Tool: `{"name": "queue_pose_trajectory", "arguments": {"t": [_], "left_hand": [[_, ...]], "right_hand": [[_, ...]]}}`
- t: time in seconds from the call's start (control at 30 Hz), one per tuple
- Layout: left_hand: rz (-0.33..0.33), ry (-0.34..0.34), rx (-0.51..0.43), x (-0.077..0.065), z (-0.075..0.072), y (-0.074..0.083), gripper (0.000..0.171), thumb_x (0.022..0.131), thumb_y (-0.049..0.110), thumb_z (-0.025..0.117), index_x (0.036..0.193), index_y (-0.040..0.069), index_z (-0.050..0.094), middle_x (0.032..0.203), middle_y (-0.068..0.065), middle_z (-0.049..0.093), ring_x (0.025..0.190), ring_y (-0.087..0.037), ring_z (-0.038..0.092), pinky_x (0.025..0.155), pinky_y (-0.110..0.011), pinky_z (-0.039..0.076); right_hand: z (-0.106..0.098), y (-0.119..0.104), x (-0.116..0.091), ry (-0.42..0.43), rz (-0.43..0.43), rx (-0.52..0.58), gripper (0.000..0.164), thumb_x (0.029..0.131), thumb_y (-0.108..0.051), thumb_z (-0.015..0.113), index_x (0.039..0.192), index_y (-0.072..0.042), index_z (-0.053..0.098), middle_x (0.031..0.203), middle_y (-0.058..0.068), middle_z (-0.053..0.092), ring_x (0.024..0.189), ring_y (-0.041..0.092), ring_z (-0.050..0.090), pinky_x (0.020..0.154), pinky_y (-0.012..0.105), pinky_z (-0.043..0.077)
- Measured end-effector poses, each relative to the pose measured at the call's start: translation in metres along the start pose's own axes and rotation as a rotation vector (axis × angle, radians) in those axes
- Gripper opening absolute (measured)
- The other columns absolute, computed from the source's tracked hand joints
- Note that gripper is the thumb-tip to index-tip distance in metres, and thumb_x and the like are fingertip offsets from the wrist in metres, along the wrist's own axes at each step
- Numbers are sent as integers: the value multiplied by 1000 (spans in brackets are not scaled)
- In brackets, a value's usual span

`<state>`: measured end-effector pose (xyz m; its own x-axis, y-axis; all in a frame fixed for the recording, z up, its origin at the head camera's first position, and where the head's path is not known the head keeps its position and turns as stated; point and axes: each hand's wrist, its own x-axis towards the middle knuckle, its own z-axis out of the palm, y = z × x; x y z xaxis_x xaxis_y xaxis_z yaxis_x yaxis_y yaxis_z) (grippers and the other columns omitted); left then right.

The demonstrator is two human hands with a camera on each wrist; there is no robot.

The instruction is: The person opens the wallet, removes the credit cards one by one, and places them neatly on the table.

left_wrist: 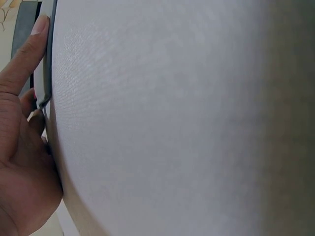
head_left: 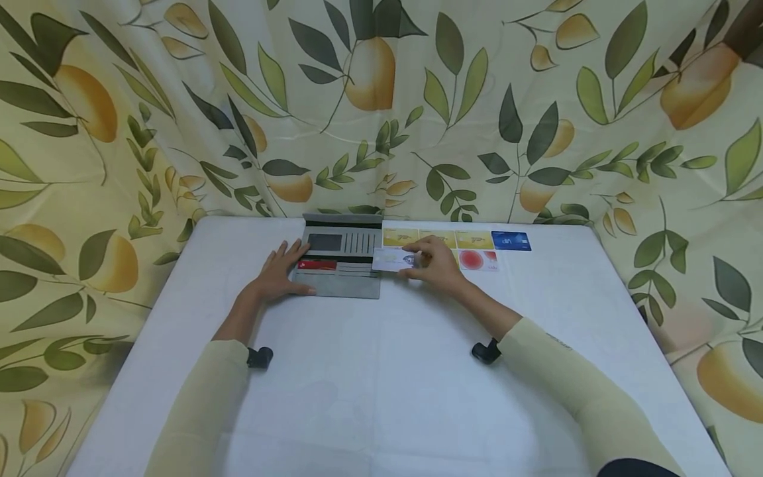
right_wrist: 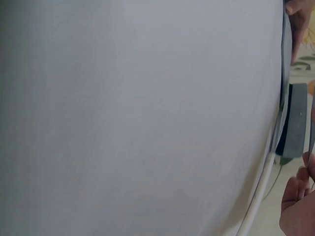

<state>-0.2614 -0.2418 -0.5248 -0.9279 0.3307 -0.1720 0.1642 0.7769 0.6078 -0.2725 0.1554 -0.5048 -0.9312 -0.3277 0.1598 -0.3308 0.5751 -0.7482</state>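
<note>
A grey card wallet [head_left: 348, 286] lies unfolded on the table, with a red card [head_left: 317, 264] in a slot of its lower half. My left hand [head_left: 274, 273] rests on the wallet's left edge, fingers spread and thumb on the lower flap; the left wrist view shows the thumb [left_wrist: 30, 51] along that edge. Between thumb and fingers, my right hand [head_left: 438, 266] pinches a whitish card [head_left: 387, 260] with a dark printed figure. The card's left end overlaps the wallet's right edge near the fold. In the right wrist view the right hand [right_wrist: 300, 201] is partly cut off.
Right of the wallet, several yellow cards [head_left: 473, 240] lie in a row that ends with a blue card [head_left: 511, 241]. Below them is a white card with a red disc [head_left: 472, 260]. A leaf-and-fruit patterned curtain [head_left: 369, 152] hangs behind the white-covered table [head_left: 369, 377].
</note>
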Motion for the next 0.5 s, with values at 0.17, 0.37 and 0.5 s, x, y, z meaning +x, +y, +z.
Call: {"name": "queue_pose_trajectory", "arguments": {"t": [0.17,0.37,0.5], "left_hand": [[-4,-1,-9,-1,-1,3,113,82,41,88,169,14,22,176,-14,5,160,-38,-12,127,-51,-10],[-3,-8,1,0,0,0,113,83,43,88,169,15,20,176,-13,4,160,-38,-13,127,-51,-10],[3,-3,-4,0,-1,1,113,82,41,88,169,13,21,176,-14,5,160,-39,-12,127,-53,-10]], "right_hand": [[-12,8,-6,5,16,-11,56,80,-20,95,129,-4,75,123,15,59,106,32,52,89,41,48],[-25,17,-15,13,49,2,56,83,-19,93,132,-4,73,131,17,56,109,33,51,90,41,49],[-35,22,-21,33,56,-27,56,83,-19,93,133,-3,72,128,18,57,108,34,51,89,41,47]]}}
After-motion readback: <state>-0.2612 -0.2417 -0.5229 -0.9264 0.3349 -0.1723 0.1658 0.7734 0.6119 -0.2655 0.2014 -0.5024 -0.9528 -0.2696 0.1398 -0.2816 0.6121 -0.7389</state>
